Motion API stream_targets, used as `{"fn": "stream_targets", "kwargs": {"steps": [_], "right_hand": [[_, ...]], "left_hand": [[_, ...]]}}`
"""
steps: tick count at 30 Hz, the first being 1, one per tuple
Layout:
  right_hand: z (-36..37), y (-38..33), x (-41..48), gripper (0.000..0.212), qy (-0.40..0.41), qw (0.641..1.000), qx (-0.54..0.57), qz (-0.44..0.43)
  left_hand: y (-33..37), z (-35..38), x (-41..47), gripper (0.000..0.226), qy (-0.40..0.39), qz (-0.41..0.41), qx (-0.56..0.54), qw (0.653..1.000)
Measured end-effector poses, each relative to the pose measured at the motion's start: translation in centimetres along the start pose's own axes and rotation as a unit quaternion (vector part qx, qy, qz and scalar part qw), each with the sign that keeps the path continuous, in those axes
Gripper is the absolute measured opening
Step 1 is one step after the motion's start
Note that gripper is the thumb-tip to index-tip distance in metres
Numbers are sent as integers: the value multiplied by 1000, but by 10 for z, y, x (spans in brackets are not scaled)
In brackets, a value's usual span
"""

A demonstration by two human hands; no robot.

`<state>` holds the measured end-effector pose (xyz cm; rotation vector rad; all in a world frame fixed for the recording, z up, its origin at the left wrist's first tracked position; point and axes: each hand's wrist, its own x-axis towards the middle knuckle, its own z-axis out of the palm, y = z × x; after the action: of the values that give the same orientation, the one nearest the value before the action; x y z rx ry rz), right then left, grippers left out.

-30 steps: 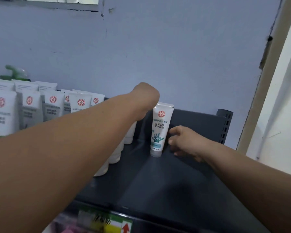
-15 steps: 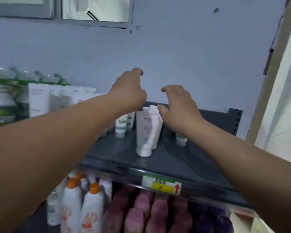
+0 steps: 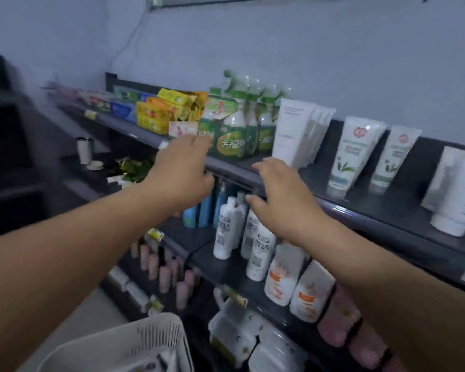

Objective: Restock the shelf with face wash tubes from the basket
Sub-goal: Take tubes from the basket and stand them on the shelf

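Two tapered glossy tubes [image 3: 356,154], slatted plastic basket [image 3: 156,335]

Green spray btls [image 3: 234,135] beside yellow boxes [image 3: 159,114]; white btls [image 3: 224,232] just right of blue btls [image 3: 206,210]; pink btls [image 3: 164,277] lower left.

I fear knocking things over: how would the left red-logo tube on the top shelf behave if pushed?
The tube stands tall on its small cap, so it would probably tip rather than slide. Its glossy body looks soft, likely light and yielding. The neighbouring tube stands near, so it might fall too.
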<state>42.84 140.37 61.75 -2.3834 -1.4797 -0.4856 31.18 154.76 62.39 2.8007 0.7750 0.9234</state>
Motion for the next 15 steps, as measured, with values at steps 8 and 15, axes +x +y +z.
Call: {"fn": "stream_targets", "kwargs": {"steps": [8,15], "right_hand": [[110,-71,16,60,-125,990,53,-31],[212,-100,6,48,-218,968,104,-65]], "left_hand": [[-105,31,-57,66,-68,-97,32,992],[-161,83,-109,66,-138,-204,32,969]]}}
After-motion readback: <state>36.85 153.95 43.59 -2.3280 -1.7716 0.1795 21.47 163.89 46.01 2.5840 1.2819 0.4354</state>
